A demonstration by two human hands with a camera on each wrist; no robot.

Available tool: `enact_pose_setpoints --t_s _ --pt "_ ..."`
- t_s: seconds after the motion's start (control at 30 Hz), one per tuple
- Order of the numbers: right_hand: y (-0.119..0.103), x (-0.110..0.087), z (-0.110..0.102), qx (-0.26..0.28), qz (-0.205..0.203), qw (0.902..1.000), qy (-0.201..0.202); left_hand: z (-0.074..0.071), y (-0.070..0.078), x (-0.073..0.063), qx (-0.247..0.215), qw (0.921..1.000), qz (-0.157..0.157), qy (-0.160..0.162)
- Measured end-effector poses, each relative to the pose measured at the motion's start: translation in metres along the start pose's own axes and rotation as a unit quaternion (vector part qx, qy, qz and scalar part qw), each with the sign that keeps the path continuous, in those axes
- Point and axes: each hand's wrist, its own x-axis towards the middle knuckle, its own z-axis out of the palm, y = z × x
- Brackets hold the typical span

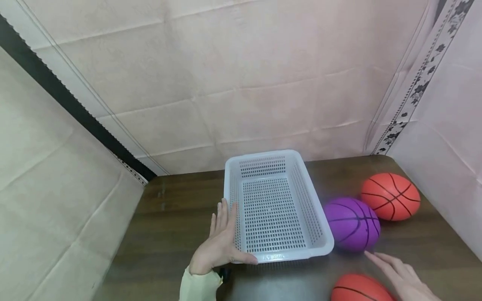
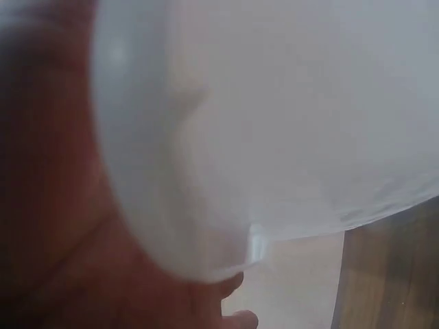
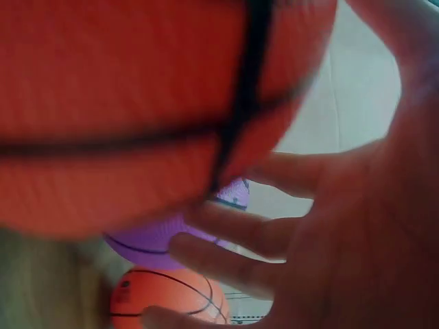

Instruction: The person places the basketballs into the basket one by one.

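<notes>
A white perforated plastic basket sits on the brown table, and nothing lies inside it. My left hand rests against its near left corner, fingers straight along the left side and thumb along the front rim. In the left wrist view the basket's rounded corner lies against the palm. My right hand is beside the near orange ball, which has black basketball lines. Its fingers extend past that ball in the right wrist view; contact is unclear. The index fingertip appears close to a purple ball.
Another orange ball lies at the back right, beside the purple one. Pale cloth walls enclose the brown table at the back and both sides. The purple ball stands close to the basket's right side.
</notes>
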Motion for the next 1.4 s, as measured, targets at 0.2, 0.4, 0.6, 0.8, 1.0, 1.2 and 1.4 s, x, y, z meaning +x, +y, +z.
enact_pose_setpoints --t_s 0.2,0.4,0.6,0.8,1.0,1.2,1.4 --pt "0.008 -0.006 0.024 -0.004 -0.001 0.9998 -0.021 -0.001 -0.005 -0.001 -0.027 0.9996 -0.002 -0.011" --pt "0.012 0.003 0.018 0.065 0.003 0.9832 -0.170 -0.004 -0.012 -0.002 -0.061 0.9977 -0.029 -0.002" --pt "0.007 0.014 0.009 0.110 0.017 0.9675 -0.227 -0.006 -0.017 -0.004 -0.094 0.9938 -0.058 -0.010" --pt "-0.002 0.021 -0.007 0.145 0.006 0.9748 -0.170 -0.007 -0.017 -0.001 -0.110 0.9924 -0.053 -0.013" --pt "-0.001 0.037 -0.034 0.246 0.067 0.9432 -0.213 -0.005 -0.014 0.000 -0.121 0.9914 -0.046 -0.012" --pt "-0.006 0.047 -0.046 0.264 0.058 0.9487 -0.164 -0.004 -0.016 0.002 -0.116 0.9920 -0.048 -0.009" --pt "-0.001 0.045 -0.047 0.270 0.006 0.9558 -0.115 -0.001 -0.017 0.003 -0.125 0.9909 -0.050 -0.011"
